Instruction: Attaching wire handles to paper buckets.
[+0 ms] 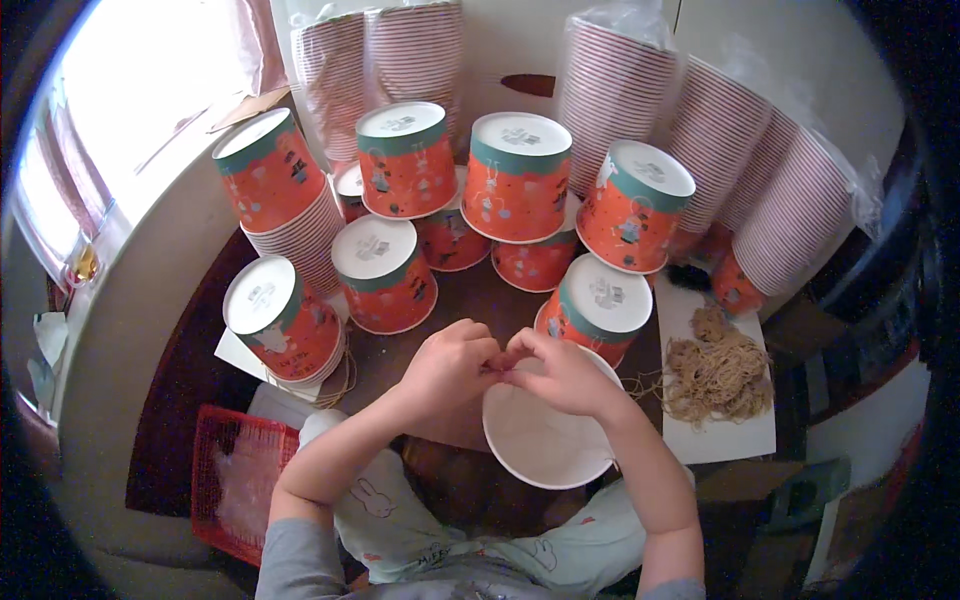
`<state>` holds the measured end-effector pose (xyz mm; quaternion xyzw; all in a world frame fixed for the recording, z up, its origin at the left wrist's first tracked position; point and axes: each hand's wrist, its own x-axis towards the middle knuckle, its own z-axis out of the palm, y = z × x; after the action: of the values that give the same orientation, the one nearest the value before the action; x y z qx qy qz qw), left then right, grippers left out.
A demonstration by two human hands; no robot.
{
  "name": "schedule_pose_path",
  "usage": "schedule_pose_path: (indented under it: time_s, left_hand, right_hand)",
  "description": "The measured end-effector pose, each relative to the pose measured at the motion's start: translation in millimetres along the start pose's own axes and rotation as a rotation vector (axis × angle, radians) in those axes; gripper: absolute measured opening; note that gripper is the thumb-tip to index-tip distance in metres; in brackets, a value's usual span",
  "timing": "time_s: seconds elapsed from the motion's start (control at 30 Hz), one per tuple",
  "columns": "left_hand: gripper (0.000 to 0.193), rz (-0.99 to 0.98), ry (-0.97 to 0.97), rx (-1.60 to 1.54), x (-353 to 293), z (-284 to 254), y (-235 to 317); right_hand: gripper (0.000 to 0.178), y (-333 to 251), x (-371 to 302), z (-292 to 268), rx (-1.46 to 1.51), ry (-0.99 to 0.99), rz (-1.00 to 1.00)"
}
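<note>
My left hand (448, 366) and my right hand (560, 374) meet fingertip to fingertip, both closed in a pinch. Whatever is between the fingers is too small to make out. Just below them an open paper bucket (545, 445) tilts toward me, its white inside showing, near my lap. My right hand covers part of its far rim. Beyond it, an upside-down orange bucket with a green band and white base (605, 298) stands close to my right hand. A tangle of tan twine (715, 375) lies to the right, with a few strands trailing toward the open bucket.
Several more upturned orange buckets (518, 185) stand across the table (400, 365). Tall nested stacks (612, 95) in clear plastic line the back. The twine rests on a white board (705, 445). A red plastic basket (215, 480) sits low at left, beside my leg.
</note>
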<state>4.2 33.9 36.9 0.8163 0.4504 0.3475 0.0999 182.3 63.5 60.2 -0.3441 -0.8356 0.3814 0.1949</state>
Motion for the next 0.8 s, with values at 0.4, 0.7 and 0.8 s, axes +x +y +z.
schedule_pose_path:
  time_s: [0.4,0.7,0.8]
  left_hand:
    - [0.020,0.060,-0.029,0.065,-3,3,4]
    - [0.020,-0.130,-0.030,-0.138,1,3,-8]
    - [0.025,-0.279,-0.195,-0.307,2,9,-11]
  right_hand:
    - [0.014,7,-4,3,-0.177,0.060,-0.138]
    - [0.012,17,-5,8,-0.330,0.183,-0.026]
    - [0.013,22,-3,12,-0.378,0.150,0.014]
